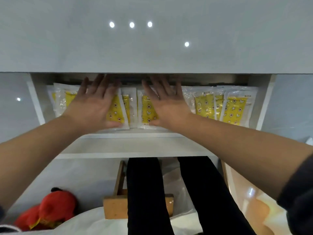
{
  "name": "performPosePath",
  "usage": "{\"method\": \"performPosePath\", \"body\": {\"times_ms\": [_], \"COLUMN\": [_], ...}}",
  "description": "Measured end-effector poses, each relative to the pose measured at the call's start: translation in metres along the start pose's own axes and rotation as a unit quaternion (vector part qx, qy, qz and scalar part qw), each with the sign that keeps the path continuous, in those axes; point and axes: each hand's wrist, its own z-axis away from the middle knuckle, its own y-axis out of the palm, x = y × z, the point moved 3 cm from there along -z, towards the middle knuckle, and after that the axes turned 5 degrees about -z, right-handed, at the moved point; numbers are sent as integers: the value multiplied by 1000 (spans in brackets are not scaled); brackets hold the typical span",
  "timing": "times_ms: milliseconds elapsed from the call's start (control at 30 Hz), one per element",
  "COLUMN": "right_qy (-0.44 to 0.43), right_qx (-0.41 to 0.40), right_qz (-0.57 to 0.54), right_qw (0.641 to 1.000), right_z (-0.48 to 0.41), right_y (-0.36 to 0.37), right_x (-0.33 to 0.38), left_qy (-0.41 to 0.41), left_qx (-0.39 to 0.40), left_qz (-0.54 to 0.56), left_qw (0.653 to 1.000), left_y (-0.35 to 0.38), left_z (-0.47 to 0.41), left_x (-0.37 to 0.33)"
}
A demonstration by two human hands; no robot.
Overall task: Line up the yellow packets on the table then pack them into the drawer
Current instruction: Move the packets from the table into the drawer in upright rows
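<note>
Head view: we have both hands in the open drawer (135,148) under the table (152,48) edge. Packets (205,106) lie in a row across the drawer floor, overlapping, yellow faces up. Our left hand (94,106) lies flat, fingers spread, palm down on the left-middle packets. Our right hand (167,106) is likewise flat and spread on the centre packets, pinching nothing. Fingertips of both reach under the table edge. Below: black-trousered legs (145,192), wooden stool (115,207), red plush (55,207) at lower left.
</note>
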Motion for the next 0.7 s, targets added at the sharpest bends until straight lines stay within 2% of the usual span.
{"method": "performPosePath", "body": {"times_ms": [67,200,433,600,700], "right_qy": [18,59,77,67,83], "right_qx": [16,19,6,-43,-34], "right_qz": [13,12,40,46,43], "right_qw": [1000,998,996,996,995], "right_z": [-5,-6,-6,-8,-11], "right_y": [9,8,3,7,12], "right_x": [15,26,30,44,48], "left_qy": [7,23,25,8,10], "left_qx": [41,18,-19,-27,-16], "left_qz": [-40,-94,-84,-53,-56], "left_qw": [998,995,996,998,998], "left_y": [9,16,16,26,36], "left_z": [1,-2,4,1,-6], "left_x": [1,-3,4,-2,-7]}}
